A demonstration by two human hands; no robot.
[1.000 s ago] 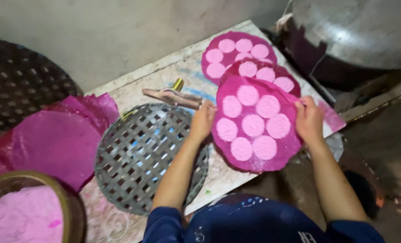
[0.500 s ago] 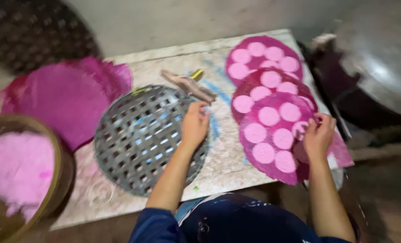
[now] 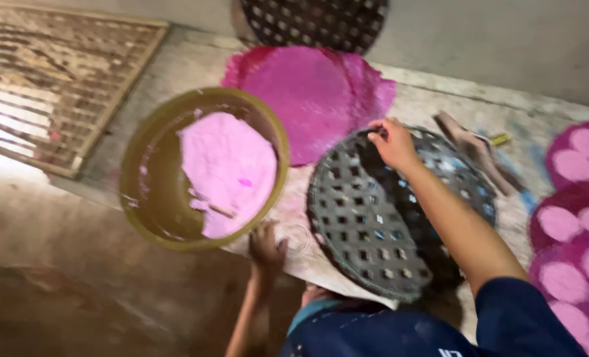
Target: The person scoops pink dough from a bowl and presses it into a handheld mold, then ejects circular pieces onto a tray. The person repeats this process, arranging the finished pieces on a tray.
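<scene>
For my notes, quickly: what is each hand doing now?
Left hand: open, resting on the table edge.
Right hand: gripping the woven tray at its rim.

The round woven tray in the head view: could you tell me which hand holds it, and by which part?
The right hand grips the woven tray at its far rim. The left hand holds nothing; it rests on the table edge.

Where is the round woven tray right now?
In the head view, the round woven tray lies on the table, right of the bowl of pink powder, with the right hand on its far rim.
</scene>
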